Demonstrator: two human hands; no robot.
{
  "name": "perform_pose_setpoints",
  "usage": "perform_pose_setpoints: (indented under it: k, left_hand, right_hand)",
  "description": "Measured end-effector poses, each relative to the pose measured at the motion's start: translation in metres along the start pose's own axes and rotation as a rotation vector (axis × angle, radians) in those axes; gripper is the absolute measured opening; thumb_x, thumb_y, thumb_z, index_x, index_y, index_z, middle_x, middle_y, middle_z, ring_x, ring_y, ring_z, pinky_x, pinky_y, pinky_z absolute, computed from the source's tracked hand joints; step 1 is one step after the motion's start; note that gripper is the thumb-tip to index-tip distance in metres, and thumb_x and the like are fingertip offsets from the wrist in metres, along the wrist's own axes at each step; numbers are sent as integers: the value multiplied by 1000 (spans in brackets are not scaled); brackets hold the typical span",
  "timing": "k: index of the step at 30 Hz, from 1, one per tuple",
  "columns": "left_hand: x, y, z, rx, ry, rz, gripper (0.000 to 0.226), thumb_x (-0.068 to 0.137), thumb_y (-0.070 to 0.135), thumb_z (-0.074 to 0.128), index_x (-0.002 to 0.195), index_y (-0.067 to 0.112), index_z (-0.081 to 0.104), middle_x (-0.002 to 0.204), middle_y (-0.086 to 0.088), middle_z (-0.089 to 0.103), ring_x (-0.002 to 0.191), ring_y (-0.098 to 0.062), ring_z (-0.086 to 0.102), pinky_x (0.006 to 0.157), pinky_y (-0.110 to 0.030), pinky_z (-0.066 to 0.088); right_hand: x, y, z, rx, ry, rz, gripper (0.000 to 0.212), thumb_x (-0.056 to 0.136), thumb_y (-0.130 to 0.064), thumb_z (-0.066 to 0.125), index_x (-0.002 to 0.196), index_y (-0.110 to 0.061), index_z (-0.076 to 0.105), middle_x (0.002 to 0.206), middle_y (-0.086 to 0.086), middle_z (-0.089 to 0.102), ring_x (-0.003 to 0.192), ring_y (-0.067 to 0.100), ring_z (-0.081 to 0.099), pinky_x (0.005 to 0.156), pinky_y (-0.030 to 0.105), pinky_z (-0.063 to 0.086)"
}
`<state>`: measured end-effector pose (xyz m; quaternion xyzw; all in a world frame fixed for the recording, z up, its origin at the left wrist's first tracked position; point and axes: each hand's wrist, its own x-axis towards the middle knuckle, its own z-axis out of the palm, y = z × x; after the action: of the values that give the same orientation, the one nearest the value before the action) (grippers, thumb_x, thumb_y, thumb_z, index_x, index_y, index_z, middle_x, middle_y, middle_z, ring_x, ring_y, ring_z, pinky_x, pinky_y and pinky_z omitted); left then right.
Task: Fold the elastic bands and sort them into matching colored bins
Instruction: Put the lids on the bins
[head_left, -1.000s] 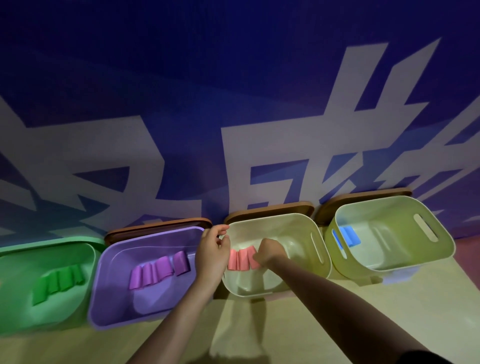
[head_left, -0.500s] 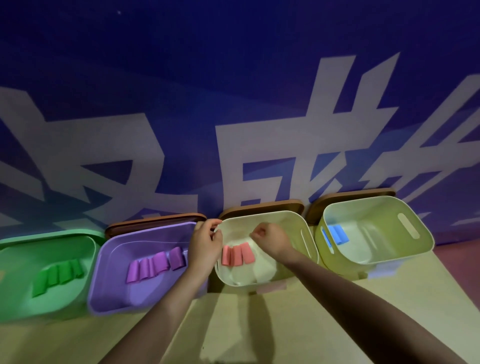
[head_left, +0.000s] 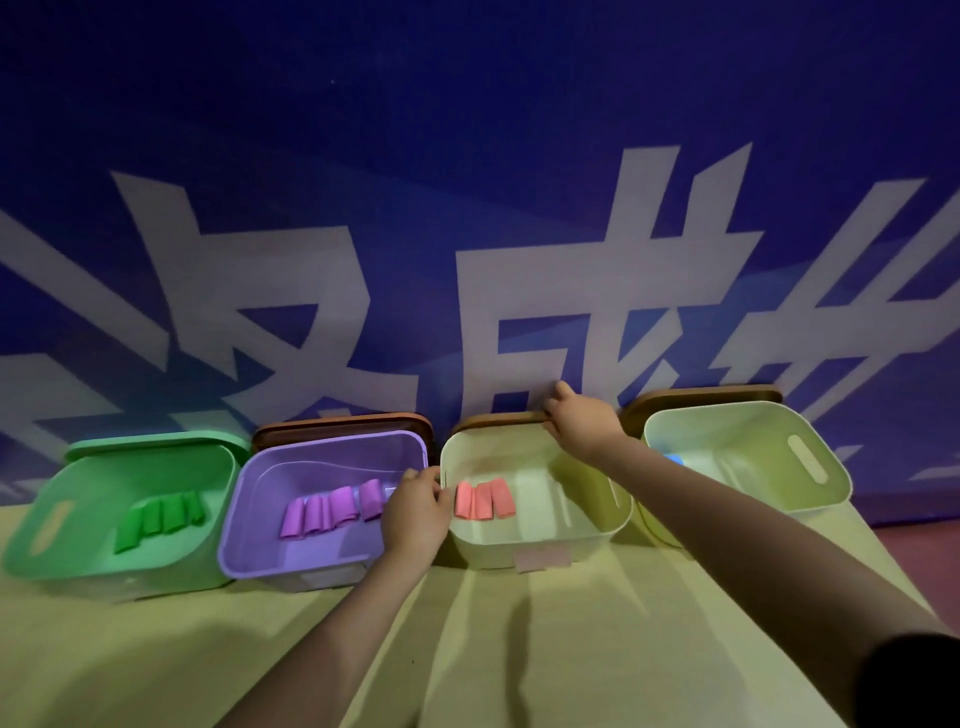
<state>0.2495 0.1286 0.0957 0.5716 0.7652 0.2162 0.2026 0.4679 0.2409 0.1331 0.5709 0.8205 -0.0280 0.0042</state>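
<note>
Where white characters (head_left: 613, 312) loom illegibly, bins (head_left: 535, 540) sit.

1. The left hand (head_left: 415, 506) sat just left of the frame's centre, fingers curled, knuckles toward the camera; what it gripped could not be told.
2. Its bare forearm ran down to the bottom edge, left of centre.
3. The right hand (head_left: 579, 423) reached higher, right of centre, fingers bent forward.
4. Its arm stretched straight to the lower right corner, ending in a dark sleeve (head_left: 914, 675).
</note>
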Motion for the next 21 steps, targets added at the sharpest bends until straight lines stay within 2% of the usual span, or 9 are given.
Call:
perform_pose_setpoints:
  k: [4, 8, 10, 13, 15, 17, 18, 20, 21]
  left_hand:
    - [0, 5, -6, 62, -6, 13, 23, 91, 14, 50, 105, 13, 68, 97, -9, 61, 84, -28, 60, 67, -33, 47]
    - [10, 3, -9, 77, -39, -16, 22, 91, 16, 47, 76, 15, 63, 77, -7, 61, 72, -25, 53, 60, -31, 40]
    - [17, -4, -8, -14, -43, -41, 29, 96, 19, 42, 78, 12, 64, 79, -9, 65, 75, -27, 56, 65, -34, 43]
    - [20, -9, -9, -130, -20, -63, 35, 101, 25, 36, 100, 10, 68, 95, -10, 70, 89, -28, 62, 77, -35, 46]
    - [16, -1, -15, -377, -33, -133, 37, 103, 29, 33, 108, 10, 65, 95, -10, 70, 84, -26, 63, 75, -35, 49]
    - [12, 13, -23, -791, -99, -303, 42, 105, 34, 27, 113, 6, 58, 94, -12, 67, 71, -24, 59, 61, -31, 49]
    - [11, 19, -27, -1012, -145, -414, 43, 105, 36, 24, 114, 6, 53, 96, -14, 64, 72, -25, 57, 59, -29, 47]
    - [8, 25, -38, -1337, -208, -599, 43, 104, 41, 24, 111, 7, 49, 95, -15, 61, 79, -28, 58, 65, -32, 45]
    - [8, 25, -39, -1377, -228, -627, 42, 103, 43, 28, 106, 7, 50, 94, -14, 60, 79, -27, 58, 67, -33, 45]
  right_hand:
    - [7, -1, -9, -185, 6, -50, 27, 100, -19, 43, 122, -16, 59, 121, 5, 55, 101, 25, 58, 77, 36, 52]
    - [7, 6, -27, -221, 97, -127, 28, 101, -27, 41, 119, -18, 61, 118, 2, 59, 111, 24, 53, 72, 34, 47]
    - [0, 7, -42, -178, 243, -156, 31, 101, -31, 41, 111, -15, 65, 107, 5, 65, 104, 27, 56, 62, 32, 40]
    - [-21, 10, -65, -108, 566, -218, 24, 95, -30, 54, 95, -14, 72, 84, 4, 70, 80, 26, 57, 57, 31, 39]
    - [-37, 9, -72, -114, 672, -276, 28, 94, -33, 50, 94, -17, 73, 83, -1, 69, 78, 23, 55, 63, 32, 39]
    - [-56, 2, -69, -126, 706, -330, 32, 94, -35, 46, 93, -19, 73, 83, -4, 69, 78, 23, 56, 67, 33, 37]
    - [-65, -2, -65, -128, 713, -354, 31, 95, -36, 46, 91, -19, 72, 82, -4, 68, 78, 23, 56, 68, 34, 37]
    - [-82, -9, -51, -119, 708, -387, 33, 97, -37, 46, 88, -19, 72, 79, -4, 67, 77, 23, 56, 70, 35, 39]
    - [-91, -13, -42, -102, 703, -392, 35, 99, -37, 44, 87, -19, 72, 78, -4, 66, 76, 22, 56, 71, 35, 38]
